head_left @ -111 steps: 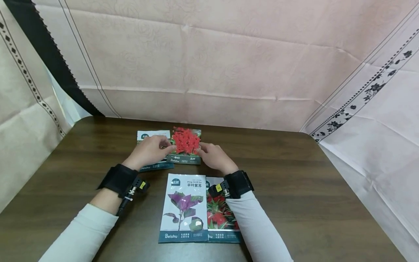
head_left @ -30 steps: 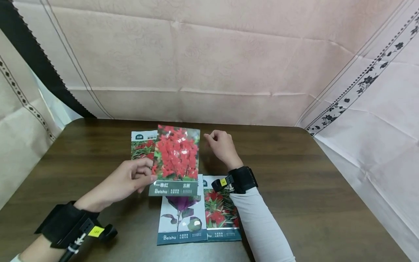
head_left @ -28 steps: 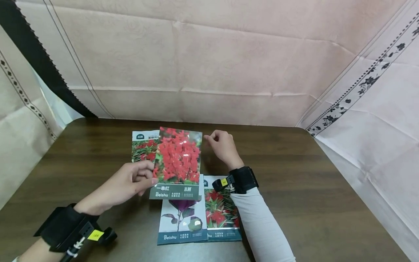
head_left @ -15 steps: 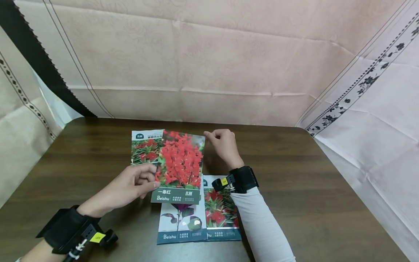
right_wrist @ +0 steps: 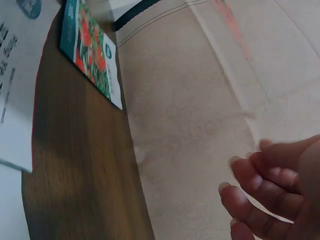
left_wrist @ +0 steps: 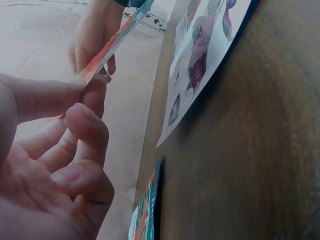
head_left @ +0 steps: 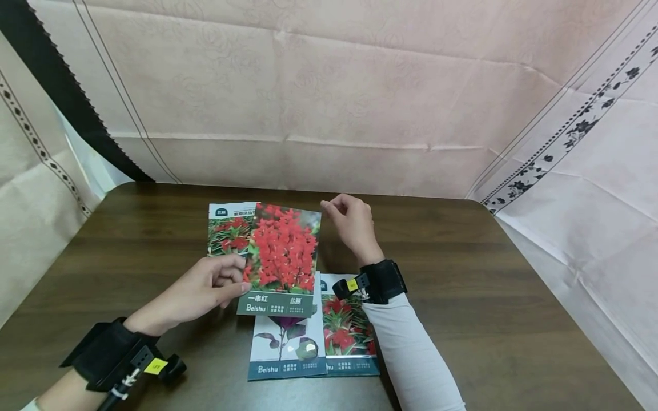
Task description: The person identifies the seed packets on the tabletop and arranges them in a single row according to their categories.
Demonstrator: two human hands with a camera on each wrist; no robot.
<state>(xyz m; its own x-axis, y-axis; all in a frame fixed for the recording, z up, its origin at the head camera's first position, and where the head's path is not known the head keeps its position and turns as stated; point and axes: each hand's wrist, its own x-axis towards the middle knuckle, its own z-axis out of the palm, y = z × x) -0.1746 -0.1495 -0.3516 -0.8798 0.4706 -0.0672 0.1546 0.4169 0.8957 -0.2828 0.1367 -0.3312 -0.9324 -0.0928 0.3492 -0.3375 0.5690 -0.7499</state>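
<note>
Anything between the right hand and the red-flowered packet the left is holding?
Nothing visible. In the head view the right hand is close by the upper right corner of the red-flowered packet. The left hand pinches the opposite side, low down.

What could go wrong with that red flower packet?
The left hand pinches the red flower packet by just one edge, so it might slip or bend. If dropped, it could land on the purple plant packet and perhaps knock it askew.
</note>
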